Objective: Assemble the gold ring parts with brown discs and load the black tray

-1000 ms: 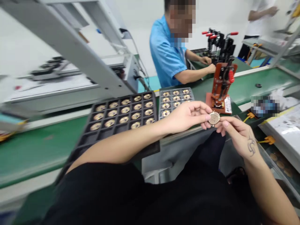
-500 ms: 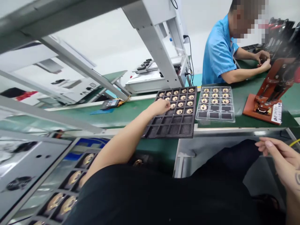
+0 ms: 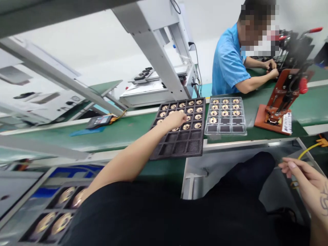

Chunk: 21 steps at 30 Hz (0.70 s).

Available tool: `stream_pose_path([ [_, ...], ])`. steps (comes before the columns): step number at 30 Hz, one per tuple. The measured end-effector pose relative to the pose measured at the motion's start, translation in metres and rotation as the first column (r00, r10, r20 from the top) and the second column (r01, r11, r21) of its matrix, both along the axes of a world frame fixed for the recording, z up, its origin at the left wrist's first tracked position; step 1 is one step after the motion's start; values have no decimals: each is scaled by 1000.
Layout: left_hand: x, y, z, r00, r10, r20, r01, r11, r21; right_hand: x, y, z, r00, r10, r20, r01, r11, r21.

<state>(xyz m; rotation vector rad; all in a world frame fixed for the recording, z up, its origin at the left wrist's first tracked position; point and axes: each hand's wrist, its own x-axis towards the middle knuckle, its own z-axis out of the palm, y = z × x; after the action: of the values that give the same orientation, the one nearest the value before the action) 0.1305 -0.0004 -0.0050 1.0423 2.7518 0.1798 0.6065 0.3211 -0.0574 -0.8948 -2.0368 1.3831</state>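
Observation:
My left hand reaches over a black compartment tray, its fingertips closed together beside a gold ring-shaped part. Whether anything sits in that pinch is hidden. Several more of these round metal parts fill the tray's upper rows, while its lowest pockets hold none. My right hand hangs low at the far right, away from the bench top, with thumb and fingers drawn together. What it holds, if anything, cannot be made out. Right of the black tray lies a clear plastic tray with similar gold parts in most of its pockets.
An orange clamp fixture with a red-tipped lever stands on the green bench. A co-worker in a blue shirt handles something dark behind it. Another tray of gold parts sits low left. A yellow cable runs behind my right hand.
The camera view has shifted, so the bench and trays appear further left. My left hand remains over the black tray, its fingertips slightly shifted among the parts. My right hand keeps its pose.

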Motion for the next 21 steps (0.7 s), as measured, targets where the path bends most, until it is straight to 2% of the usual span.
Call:
stream_pose_path([
  [4,16,71,-11,994,-106,-36,109,989,97,4,1,-1,1000,12,-22,-12,1000,4],
  [6,25,98,-19,991,-131,-15,132,986,102,10,-1,-1,1000,-4,-19,4,1000,12],
  [8,30,112,-25,992,-128,0,127,987,94,20,-3,-1,1000,-31,-4,31,999,16],
  [10,31,116,-26,993,-117,0,116,988,98,34,-4,-2,998,-59,10,59,998,21],
  [13,39,120,-13,990,-144,-12,144,980,137,50,-6,-2,995,-98,16,97,995,24],
  [15,55,130,2,973,-229,-17,228,951,211,51,-7,1,994,-108,-5,108,994,20],
  [16,68,139,10,952,-306,-25,301,912,278,48,-8,5,994,-105,-26,105,994,16],
  [17,84,149,18,914,-402,-44,390,847,360,43,-9,9,993,-101,-57,102,995,12],
  [18,102,161,26,857,-509,-80,487,750,448,38,-10,15,991,-96,-93,97,995,9],
  [21,167,201,43,583,-775,-245,718,351,601,18,-15,38,979,-58,-196,64,998,24],
])
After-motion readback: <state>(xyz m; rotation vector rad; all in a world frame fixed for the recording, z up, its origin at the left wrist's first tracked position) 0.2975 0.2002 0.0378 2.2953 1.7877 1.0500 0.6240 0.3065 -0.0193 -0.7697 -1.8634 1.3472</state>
